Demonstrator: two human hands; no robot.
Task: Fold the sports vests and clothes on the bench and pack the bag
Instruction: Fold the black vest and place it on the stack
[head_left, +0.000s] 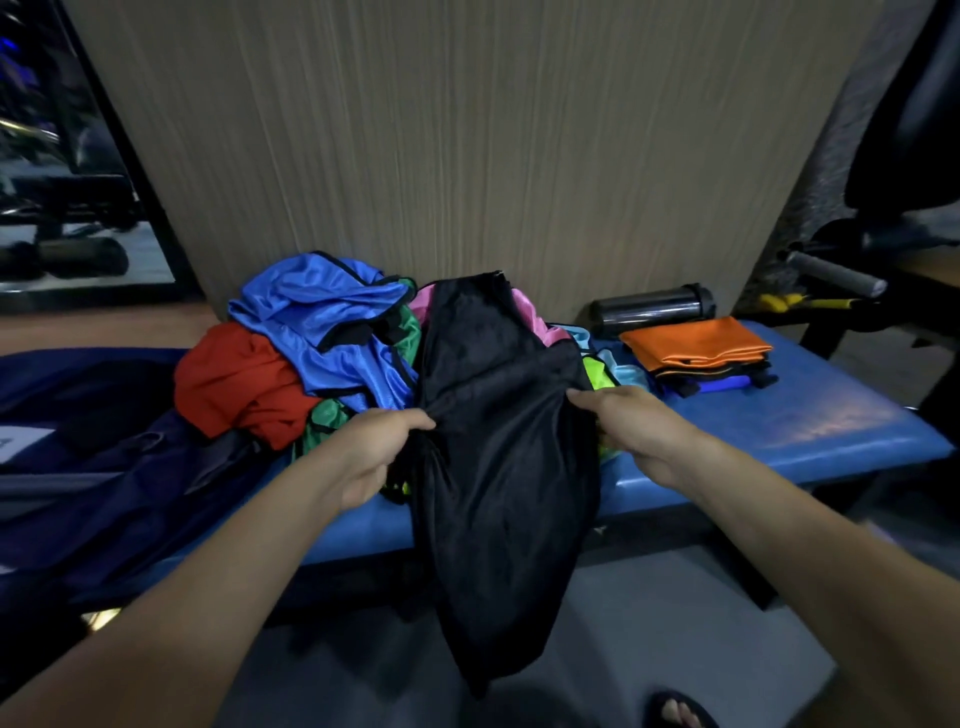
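A black vest (501, 467) hangs over the front edge of the blue bench (810, 421), its top draped back over the pile. My left hand (382, 449) grips its left side and my right hand (631, 428) pinches its right side. Behind it lies a loose heap: a blue vest (322, 306), a red garment (239, 384), green (324, 421), pink (535, 317) and neon yellow (597, 374) pieces. A folded stack with an orange vest (696, 343) on top sits at the right. A dark navy bag (104, 467) lies at the bench's left end.
A dark bottle (652, 306) lies on its side behind the folded stack, against the wooden wall panel. Gym equipment with a grey handle (836, 273) stands at the right. My sandalled foot (678, 712) is on the grey floor below.
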